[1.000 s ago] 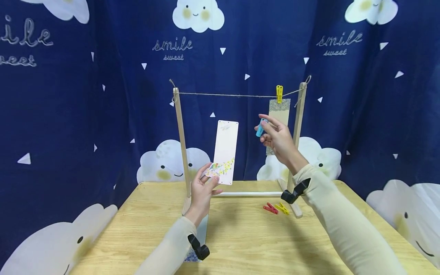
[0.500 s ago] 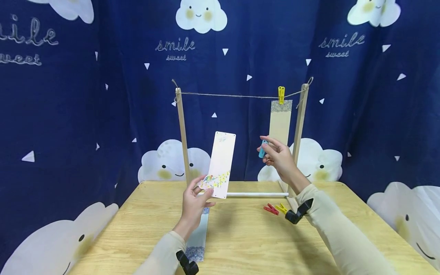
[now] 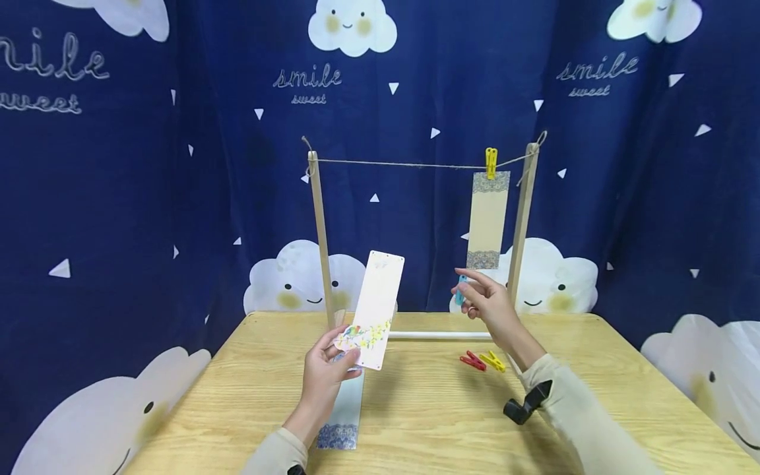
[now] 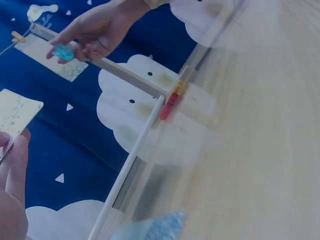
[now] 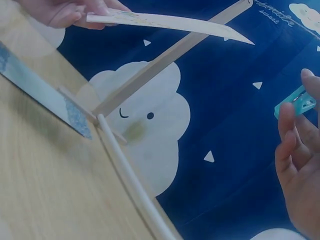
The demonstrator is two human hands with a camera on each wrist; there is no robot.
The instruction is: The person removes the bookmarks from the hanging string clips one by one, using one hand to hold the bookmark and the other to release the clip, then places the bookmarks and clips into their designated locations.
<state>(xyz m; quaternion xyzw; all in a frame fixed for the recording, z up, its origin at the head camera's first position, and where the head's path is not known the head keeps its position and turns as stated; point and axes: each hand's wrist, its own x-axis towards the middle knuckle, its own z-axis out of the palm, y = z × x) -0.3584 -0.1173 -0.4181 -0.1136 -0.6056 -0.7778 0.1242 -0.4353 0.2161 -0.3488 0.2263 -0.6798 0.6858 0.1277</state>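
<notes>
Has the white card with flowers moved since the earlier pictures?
Yes. In the head view, the white card is lower and further left, judged against the left wooden post.

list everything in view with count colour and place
Flowered card: 1, white, in left hand
Blue clothespin: 1, light blue, in right hand
Hanging card: 1, beige, below string
Upper clothespin: 1, yellow, on string
Red clothespin: 1, red, on table
Lower clothespin: 1, yellow, on table
Pale card: 1, blue, on table
String: 1, tan, between posts
Posts: 2, light brown, string ends
Rod: 1, white, low between posts
Table: 1, light brown, below
Curtain: count unclear, dark blue, behind
Left hand: 1, holding flowered card
Right hand: 1, holding blue clothespin
Sleeves: 2, beige, on arms
Straps: 2, black, on sleeves
</notes>
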